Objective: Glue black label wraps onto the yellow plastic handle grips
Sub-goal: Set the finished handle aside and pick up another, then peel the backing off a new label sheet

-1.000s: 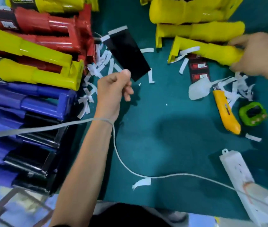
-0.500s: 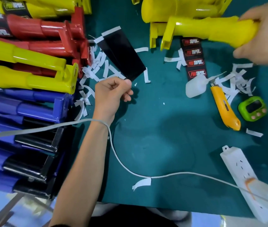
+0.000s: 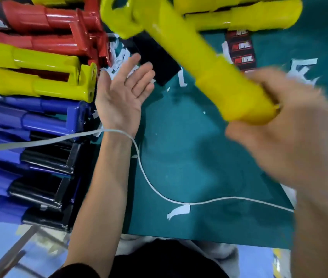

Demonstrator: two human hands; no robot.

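The right hand (image 3: 291,137), blurred, has its fingers curled round the thick butt end of a yellow plastic handle grip (image 3: 189,53) and holds it above the green matted surface (image 3: 189,157). The grip's long axis runs on a diagonal: the butt end sits low and to the right in the hand, and the forked head end points up and to the left, toward the far stacks. The left hand (image 3: 121,93) is spread palm-up over the surface with fingers straight and apart, holding nothing.

Just beyond the left fingertips lies a black rectangular label wrap (image 3: 159,63), flat on the surface; the raised grip crosses over its far part and hides it. Whether the fingertips touch the wrap cannot be told.

A thin white cable (image 3: 151,185) crosses the left wrist and curves off to the right. White paper strips (image 3: 179,211) are scattered beside the cable and around the wrap. A strip of red-and-black printed labels (image 3: 241,49) lies past the grip, below more yellow handles (image 3: 249,15) at the far edge. To the left are stacked red handles (image 3: 48,21), yellow handles with labels (image 3: 38,77) and blue handles with black wraps (image 3: 44,157), close against the left forearm.
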